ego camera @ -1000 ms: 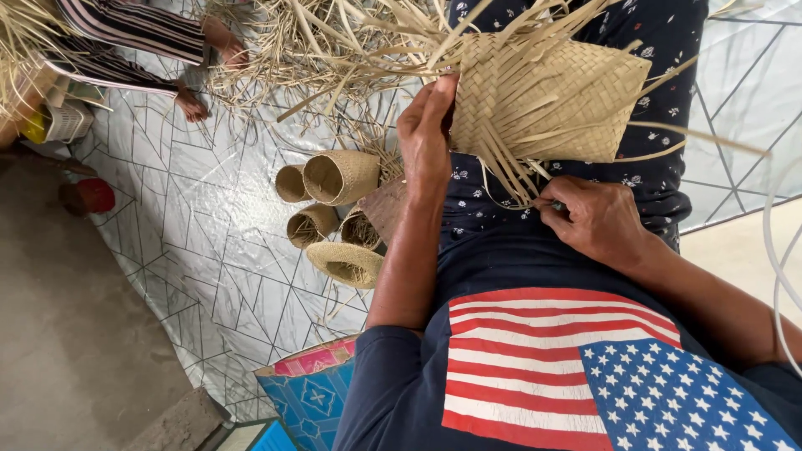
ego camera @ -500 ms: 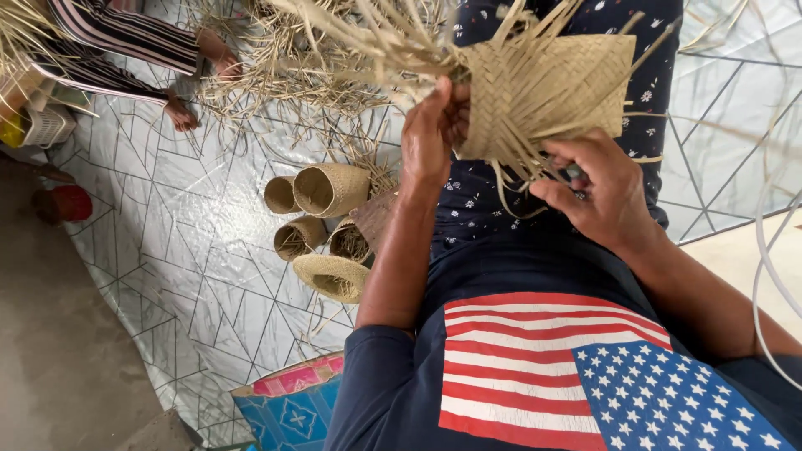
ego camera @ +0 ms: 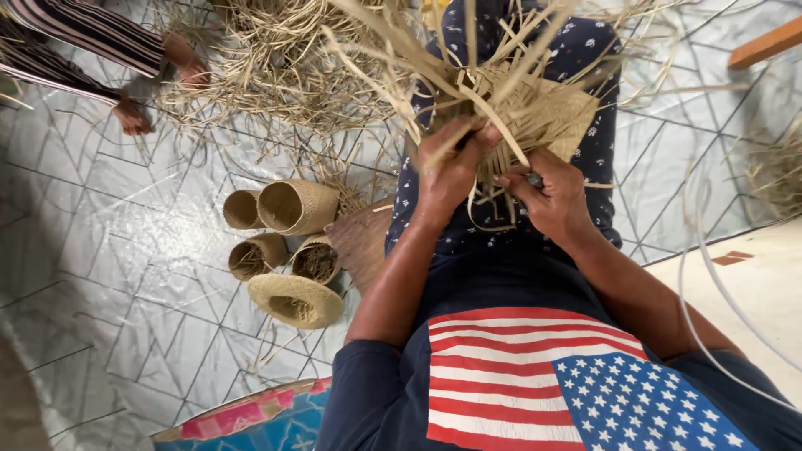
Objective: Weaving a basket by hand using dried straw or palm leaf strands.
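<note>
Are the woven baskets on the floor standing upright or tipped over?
Tipped. The baskets lie on their sides on the tiled floor, round mouths facing the camera. Whether they hold anything, cannot tell.

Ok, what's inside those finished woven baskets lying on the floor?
The woven baskets lie on their sides, mouths toward the camera. The lower two show loose straw scraps inside; the upper two look dark and empty near the mouth. Their far ends are hidden in shadow.

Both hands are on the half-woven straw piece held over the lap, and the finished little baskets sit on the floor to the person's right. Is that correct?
Not quite. In the head view, the left hand and right hand do grip the half-woven straw piece over the lap, but the finished little baskets sit on the floor to the person's left, not the right.
</note>
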